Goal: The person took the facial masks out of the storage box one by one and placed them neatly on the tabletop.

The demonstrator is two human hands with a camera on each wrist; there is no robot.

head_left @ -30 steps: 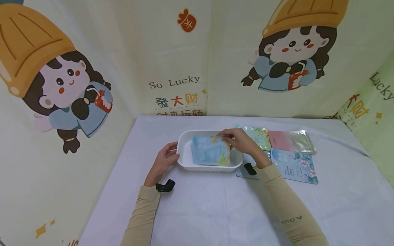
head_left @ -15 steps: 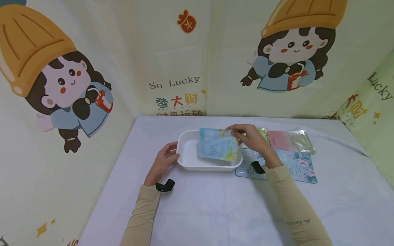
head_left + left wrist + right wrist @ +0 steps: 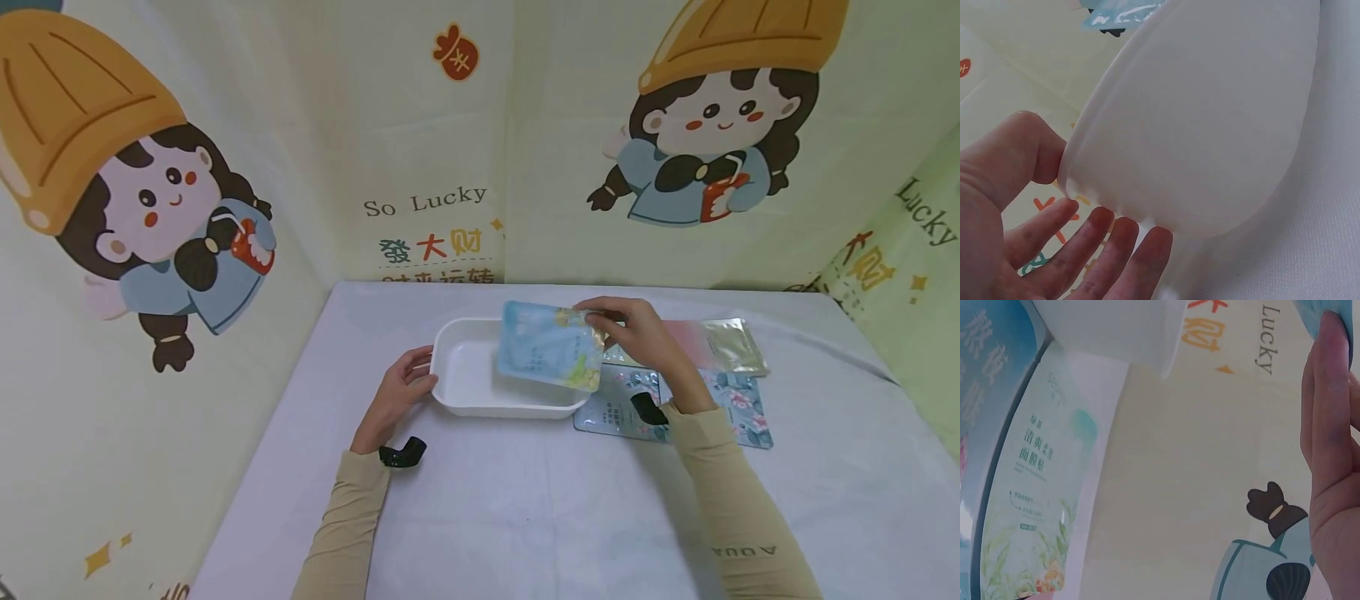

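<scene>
My right hand (image 3: 637, 329) pinches a light-blue face mask packet (image 3: 546, 346) by its right end. The packet hangs tilted over the right part of a white tray (image 3: 465, 367), and its right edge reaches past the rim. In the right wrist view only a corner of that packet (image 3: 1315, 315) shows above the fingers. At the tray's left end, my left hand (image 3: 393, 398) holds the rim. The left wrist view shows the thumb (image 3: 1035, 147) at the rim, its tip hidden, and the fingertips against the outer wall.
Right of the tray lie several face mask packets: a blue one (image 3: 609, 407), a flowered blue one (image 3: 742, 408), a pink and silver one (image 3: 720, 343) and a green one (image 3: 1035, 487), partly covered by my right arm. A patterned curtain (image 3: 420, 125) hangs behind the white table (image 3: 480, 508).
My right hand has lifted the light-blue packet from inside the tray and moved it right and away from me. My left hand and the tray have stayed put.
</scene>
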